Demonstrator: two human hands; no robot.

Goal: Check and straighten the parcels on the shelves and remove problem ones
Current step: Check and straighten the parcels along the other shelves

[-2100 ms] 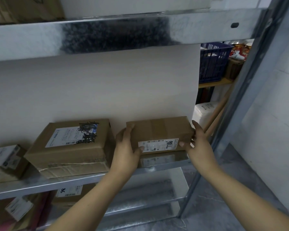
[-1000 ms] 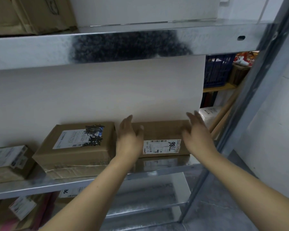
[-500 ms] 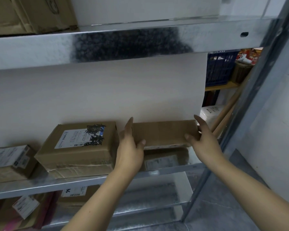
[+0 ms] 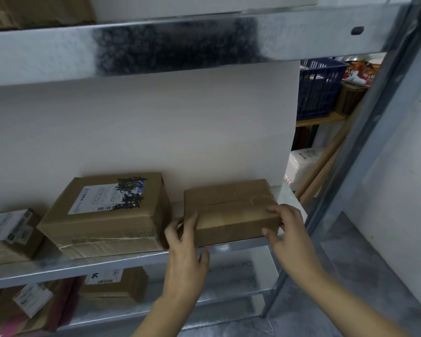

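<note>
The small brown parcel (image 4: 229, 207) sits on the middle shelf (image 4: 131, 260), toward 6 o'clock in view. The left hand (image 4: 184, 249) grips its 8 o'clock corner, fingers curled round the side. The right hand (image 4: 291, 233) pinches the 4 o'clock corner (fingers on top, thumb on the front face). Just beside it, at 9 o'clock, lies a larger labelled parcel (image 4: 107, 215).

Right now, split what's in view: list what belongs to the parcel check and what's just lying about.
Job: plain parcel, gripped by left hand and right hand; scribbled-label parcel; far-left parcel; lower-shelf parcels; metal shelf.
Lying about: blue basket; white package; wooden poles; red packets.
</note>
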